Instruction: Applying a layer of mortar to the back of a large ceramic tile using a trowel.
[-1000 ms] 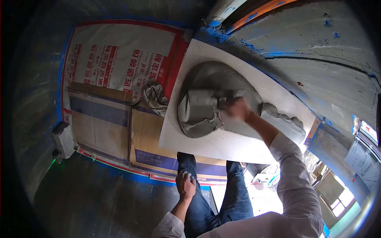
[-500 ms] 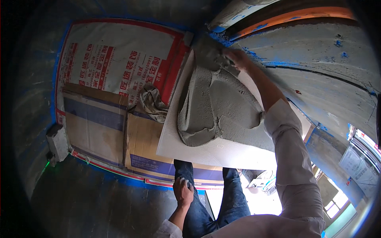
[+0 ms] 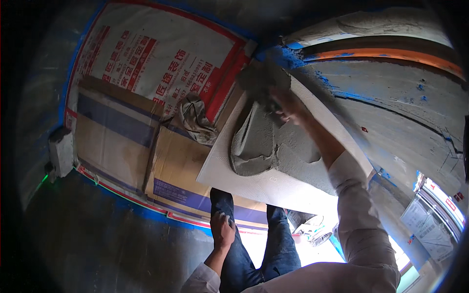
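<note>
My right hand (image 3: 289, 108) grips a trowel (image 3: 259, 80), blurred by motion, at the upper end of a patch of wet grey mortar (image 3: 251, 151). The mortar covers much of a large pale tile (image 3: 224, 173) with a finely grooved surface. My left hand (image 3: 223, 229) rests low on my left leg, fingers curled; whatever is under them is hard to make out. A crumpled grey cloth (image 3: 195, 122) lies just left of the tile.
Cardboard sheets (image 3: 112, 136) and red-printed protective sheeting (image 3: 161, 53) lie left of the tile. A grey block-shaped object (image 3: 61, 151) stands at far left near a green light line. A concrete wall (image 3: 391, 97) with an orange pipe (image 3: 371, 53) runs along the right.
Since a second ago, my right hand and trowel moved from the middle of the mortar to its upper end, reshaping it. The view has shifted slightly. My left hand stays on my leg.
</note>
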A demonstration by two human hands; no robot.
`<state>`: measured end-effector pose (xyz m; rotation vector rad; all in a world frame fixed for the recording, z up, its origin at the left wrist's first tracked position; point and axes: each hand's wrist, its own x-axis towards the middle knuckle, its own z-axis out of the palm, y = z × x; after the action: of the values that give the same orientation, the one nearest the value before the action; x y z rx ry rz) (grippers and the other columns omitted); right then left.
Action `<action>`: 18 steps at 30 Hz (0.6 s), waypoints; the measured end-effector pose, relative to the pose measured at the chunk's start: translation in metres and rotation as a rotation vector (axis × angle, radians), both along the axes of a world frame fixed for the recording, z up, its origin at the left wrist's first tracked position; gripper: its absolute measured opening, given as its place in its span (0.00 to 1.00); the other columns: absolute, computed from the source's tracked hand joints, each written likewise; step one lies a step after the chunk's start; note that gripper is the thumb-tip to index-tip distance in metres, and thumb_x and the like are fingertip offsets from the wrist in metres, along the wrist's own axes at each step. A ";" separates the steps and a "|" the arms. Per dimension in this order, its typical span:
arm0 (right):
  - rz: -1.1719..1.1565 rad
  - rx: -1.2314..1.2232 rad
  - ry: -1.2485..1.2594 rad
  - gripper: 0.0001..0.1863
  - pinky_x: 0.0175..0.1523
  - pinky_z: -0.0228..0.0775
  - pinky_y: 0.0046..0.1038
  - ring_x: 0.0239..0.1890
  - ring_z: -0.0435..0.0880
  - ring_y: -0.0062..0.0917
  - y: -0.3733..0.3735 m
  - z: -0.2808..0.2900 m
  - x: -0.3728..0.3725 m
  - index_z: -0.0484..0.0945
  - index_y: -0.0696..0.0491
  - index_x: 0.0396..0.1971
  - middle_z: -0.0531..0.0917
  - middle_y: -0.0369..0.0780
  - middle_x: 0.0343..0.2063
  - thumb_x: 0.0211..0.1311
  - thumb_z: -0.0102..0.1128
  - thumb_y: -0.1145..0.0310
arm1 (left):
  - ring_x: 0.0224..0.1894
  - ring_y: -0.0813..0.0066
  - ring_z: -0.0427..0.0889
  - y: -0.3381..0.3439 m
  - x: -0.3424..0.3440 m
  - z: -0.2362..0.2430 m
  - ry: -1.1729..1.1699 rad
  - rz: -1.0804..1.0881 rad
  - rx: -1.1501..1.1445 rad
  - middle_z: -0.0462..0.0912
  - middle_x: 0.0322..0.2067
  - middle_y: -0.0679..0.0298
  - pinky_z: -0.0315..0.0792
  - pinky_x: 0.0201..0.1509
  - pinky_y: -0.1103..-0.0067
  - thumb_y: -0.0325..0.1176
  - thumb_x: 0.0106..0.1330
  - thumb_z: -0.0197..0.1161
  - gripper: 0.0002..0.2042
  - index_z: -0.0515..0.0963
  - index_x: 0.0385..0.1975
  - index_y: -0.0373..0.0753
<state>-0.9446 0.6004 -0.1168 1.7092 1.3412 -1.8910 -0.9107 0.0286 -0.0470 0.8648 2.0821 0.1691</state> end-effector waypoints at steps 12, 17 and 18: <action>0.377 -0.139 0.085 0.28 0.37 0.80 0.35 0.30 0.82 0.22 -0.172 0.050 -0.057 0.86 0.52 0.56 0.85 0.35 0.28 0.81 0.62 0.40 | 0.65 0.46 0.79 -0.023 -0.003 -0.001 0.079 -0.021 0.052 0.87 0.54 0.48 0.69 0.73 0.55 0.32 0.66 0.71 0.12 0.87 0.45 0.33; 0.089 0.284 0.040 0.29 0.28 0.76 0.29 0.25 0.81 0.23 -0.054 0.007 0.106 0.85 0.50 0.61 0.87 0.37 0.35 0.82 0.59 0.40 | 0.65 0.46 0.80 -0.008 0.004 -0.011 0.058 -0.034 0.119 0.87 0.54 0.48 0.71 0.71 0.54 0.33 0.65 0.71 0.12 0.87 0.44 0.33; -0.010 0.427 0.084 0.28 0.23 0.72 0.28 0.21 0.80 0.24 -0.029 0.002 0.131 0.86 0.49 0.60 0.88 0.39 0.37 0.82 0.58 0.40 | 0.65 0.46 0.80 -0.001 0.007 -0.013 0.022 -0.041 0.113 0.87 0.53 0.48 0.71 0.71 0.54 0.32 0.65 0.71 0.11 0.87 0.43 0.33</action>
<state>-0.8134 0.5718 -0.1151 1.8369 1.8811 -1.7912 -0.9034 0.0275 -0.0604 0.9801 2.0896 0.2588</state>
